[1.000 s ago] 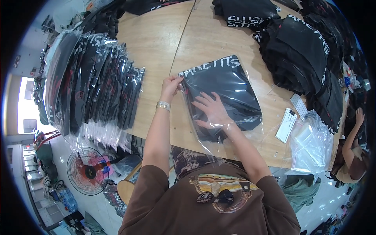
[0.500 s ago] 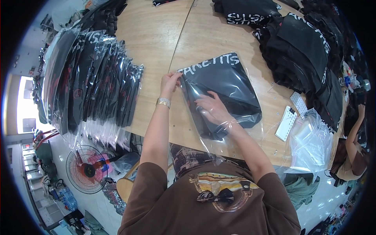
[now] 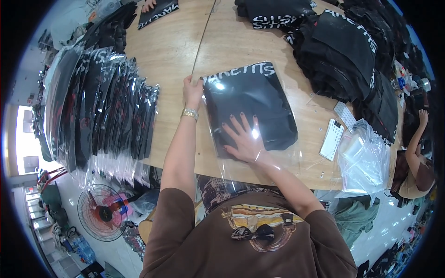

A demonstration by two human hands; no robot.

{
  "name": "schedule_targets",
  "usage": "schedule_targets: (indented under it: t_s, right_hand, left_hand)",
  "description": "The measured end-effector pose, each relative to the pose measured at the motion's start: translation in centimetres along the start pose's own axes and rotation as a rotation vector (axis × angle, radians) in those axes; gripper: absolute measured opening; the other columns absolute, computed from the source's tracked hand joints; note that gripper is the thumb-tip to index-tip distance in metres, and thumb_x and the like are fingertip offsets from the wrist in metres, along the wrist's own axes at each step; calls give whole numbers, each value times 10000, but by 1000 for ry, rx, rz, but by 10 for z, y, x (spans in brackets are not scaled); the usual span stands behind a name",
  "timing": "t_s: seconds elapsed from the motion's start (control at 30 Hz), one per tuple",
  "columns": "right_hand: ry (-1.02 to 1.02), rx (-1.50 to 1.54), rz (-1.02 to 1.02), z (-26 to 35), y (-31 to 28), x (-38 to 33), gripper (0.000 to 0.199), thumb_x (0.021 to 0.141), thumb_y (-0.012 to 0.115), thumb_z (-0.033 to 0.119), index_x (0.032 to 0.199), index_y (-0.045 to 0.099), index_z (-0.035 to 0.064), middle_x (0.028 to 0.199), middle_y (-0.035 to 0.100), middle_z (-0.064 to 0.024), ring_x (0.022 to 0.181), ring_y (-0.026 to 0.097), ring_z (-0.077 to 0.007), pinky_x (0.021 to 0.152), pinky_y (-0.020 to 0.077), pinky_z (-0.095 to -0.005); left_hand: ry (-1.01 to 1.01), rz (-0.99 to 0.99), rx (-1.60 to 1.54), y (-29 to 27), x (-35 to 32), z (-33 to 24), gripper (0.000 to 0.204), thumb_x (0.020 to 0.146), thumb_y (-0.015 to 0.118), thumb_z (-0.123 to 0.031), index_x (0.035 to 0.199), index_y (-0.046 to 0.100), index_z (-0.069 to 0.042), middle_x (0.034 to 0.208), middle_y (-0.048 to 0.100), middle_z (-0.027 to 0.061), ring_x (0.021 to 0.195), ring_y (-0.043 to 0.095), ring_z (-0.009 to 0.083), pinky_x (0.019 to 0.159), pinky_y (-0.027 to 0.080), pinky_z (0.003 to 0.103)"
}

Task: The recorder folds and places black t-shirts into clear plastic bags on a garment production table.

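Folded black cloth (image 3: pixel 259 97): near the middle of the head view, toward 1 o'clock, lying flat on the wooden table (image 3: pixel 178 60) in a clear bag (image 3: pixel 286 155).
Left hand (image 3: pixel 193 91): toward 11 o'clock, thumb and fingers pinching the bag's top corner.
Right hand (image 3: pixel 246 142): toward 3 o'clock, fingers spread over the low part of the cloth, grasping nothing. It may be inside the bag; the shine makes that hard to tell.
This piece: cloth is in, so mostly done, I think; the bag's loose end at 6 o'clock looks not folded over.
Bagged row (image 3: pixel 102 106): 9 to 10 o'clock, many black pieces in clear bags, so lots looks done.
Loose black pile (image 3: pixel 340 55): 2 o'clock, no bags on these, so lots looks left.
Clear plastic heap (image 3: pixel 361 162): 3 o'clock.
Other person's hand (image 3: pixel 148 5): far off at 11 o'clock, on another black piece (image 3: pixel 160 12).
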State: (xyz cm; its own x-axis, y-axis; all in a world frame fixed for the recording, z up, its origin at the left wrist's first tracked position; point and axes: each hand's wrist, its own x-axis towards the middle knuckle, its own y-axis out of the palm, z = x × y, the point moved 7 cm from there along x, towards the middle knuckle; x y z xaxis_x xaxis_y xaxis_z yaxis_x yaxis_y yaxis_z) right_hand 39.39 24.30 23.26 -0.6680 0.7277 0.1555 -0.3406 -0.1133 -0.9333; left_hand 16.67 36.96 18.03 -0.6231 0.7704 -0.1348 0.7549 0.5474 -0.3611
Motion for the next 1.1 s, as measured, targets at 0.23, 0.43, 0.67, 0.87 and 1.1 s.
schedule_targets:
  t_s: [0.23, 0.43, 0.67, 0.87, 1.1]
  right_hand:
    - [-46, 13, -50, -8, 5, 21, 556, 819, 510, 433, 1312, 421, 191, 1376, 365, -116, 1299, 268, -327, 1043, 129, -582]
    - [-8, 34, -53, -8, -2, -25, 519, 833, 510, 374, 1294, 435, 149, 1358, 380, -130, 1296, 284, -298, 1059, 150, -531]
    - [-66, 163, -97, -49, -47, -154, 327, 714, 605, 126, 1036, 564, 81, 1111, 548, -121, 1092, 498, -297, 904, 386, -423]
    - [134, -18, -324, -130, -97, -168, 271, 680, 599, 3, 945, 563, 42, 969, 584, -115, 916, 558, -287, 758, 452, -378]
    - [-264, -62, -168, -136, -79, -107, 260, 682, 608, 63, 934, 545, 45, 1037, 561, -129, 940, 556, -276, 794, 459, -352]
  left_hand:
    - [474, -209, 612, 13, -46, -69, 596, 837, 542, -392, 1337, 357, -124, 1241, 441, 249, 1294, 185, 421, 971, 243, 575]
    - [465, 242, 1021, 39, -63, -38, 714, 831, 402, -601, 1412, 235, -221, 1472, 157, 152, 1347, 83, 403, 1029, 121, 600]
    - [680, 40, 551, -2, -59, -56, 539, 810, 572, -363, 1295, 415, -187, 1368, 362, 142, 1315, 213, 363, 1026, 188, 532]
    - [1077, 305, 662, -53, -167, -56, 218, 714, 631, -23, 919, 598, -91, 1086, 549, 100, 1144, 454, 348, 932, 365, 442]
    - [1305, 491, 703, -65, -226, -26, 265, 658, 660, -55, 912, 604, -106, 1049, 569, 54, 1053, 519, 248, 893, 407, 400]
